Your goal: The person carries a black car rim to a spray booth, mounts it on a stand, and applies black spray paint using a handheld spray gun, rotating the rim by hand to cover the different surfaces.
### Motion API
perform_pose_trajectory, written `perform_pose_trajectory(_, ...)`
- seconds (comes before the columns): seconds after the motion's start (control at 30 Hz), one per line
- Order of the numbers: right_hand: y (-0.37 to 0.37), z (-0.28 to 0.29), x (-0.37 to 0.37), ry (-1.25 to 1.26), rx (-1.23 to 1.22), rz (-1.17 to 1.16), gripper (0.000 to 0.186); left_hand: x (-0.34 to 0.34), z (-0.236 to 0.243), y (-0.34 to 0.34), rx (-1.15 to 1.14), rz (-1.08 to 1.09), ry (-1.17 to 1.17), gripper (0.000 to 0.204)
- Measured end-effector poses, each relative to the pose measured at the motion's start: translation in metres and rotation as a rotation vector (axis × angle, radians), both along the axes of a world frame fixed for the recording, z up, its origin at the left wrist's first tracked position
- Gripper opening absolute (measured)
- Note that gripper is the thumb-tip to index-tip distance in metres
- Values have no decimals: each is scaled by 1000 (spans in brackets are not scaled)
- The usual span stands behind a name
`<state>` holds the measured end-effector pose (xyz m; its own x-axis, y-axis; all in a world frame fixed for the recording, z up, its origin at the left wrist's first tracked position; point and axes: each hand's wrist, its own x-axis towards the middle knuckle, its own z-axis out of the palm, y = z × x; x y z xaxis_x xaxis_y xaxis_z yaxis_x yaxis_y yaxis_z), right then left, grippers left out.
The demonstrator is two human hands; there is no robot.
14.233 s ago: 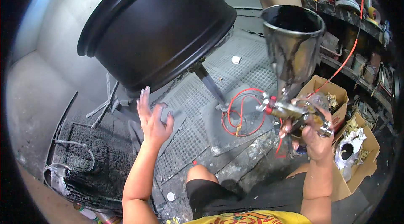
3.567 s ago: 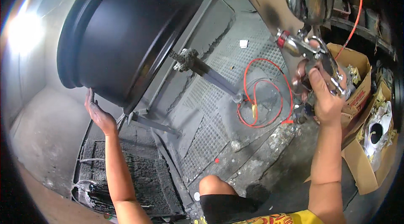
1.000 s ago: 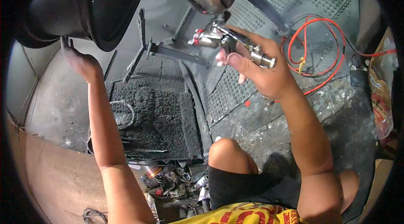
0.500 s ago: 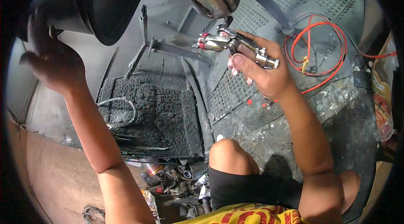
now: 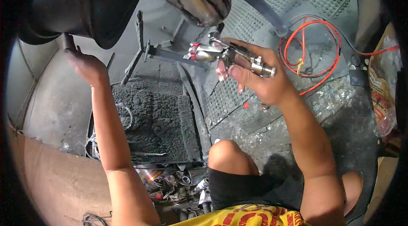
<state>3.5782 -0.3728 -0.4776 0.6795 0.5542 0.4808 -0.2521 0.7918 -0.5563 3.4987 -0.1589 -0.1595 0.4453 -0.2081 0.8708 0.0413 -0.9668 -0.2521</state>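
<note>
My right hand (image 5: 272, 82) is wrapped round a silver spray gun (image 5: 229, 56), its thumb on the near side and the nozzle with a red ring facing left. A streaked metal paint cup (image 5: 197, 3) sits tilted on top of the gun. At the upper left is a glossy black wheel rim (image 5: 63, 5), cut off by the picture's top edge. Just under its lower edge, my left hand (image 5: 88, 65) has its fingers stretched up; the fingertips reach the rim, and whether they press on it I cannot tell. Spray gun and rim stand apart.
A dark-coated metal stand (image 5: 170, 56) rises behind the gun. Below it lies a crusted grey mat (image 5: 153, 115). An orange hose (image 5: 335, 30) coils on the floor at right. Cans and scraps (image 5: 174, 187) pile up near my knee. A plastic bag (image 5: 384, 94) lies at the right edge.
My left hand has moved right and down from the rim's side to beneath its lower edge, and its fingers now point up. The spray gun has shifted slightly left and down.
</note>
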Motion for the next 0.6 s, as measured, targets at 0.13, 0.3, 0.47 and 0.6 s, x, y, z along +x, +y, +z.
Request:
perform_pose_trajectory(0.13,4,0,-4,-14,112,47,47,18,-3,-44,-126,-144,-21,62)
perform_pose_trajectory(0.3,14,-2,-8,-12,75,-90,45,20,8,-98,-167,-145,140,80)
perform_pose_trajectory(0.47,21,-6,-3,-57,-13,-214,44,10,3,-81,25,-383,228,83)
perform_pose_trajectory(0.6,20,1,-6,-110,6,-282,42,-15,17,3,-138,-93,16,67)
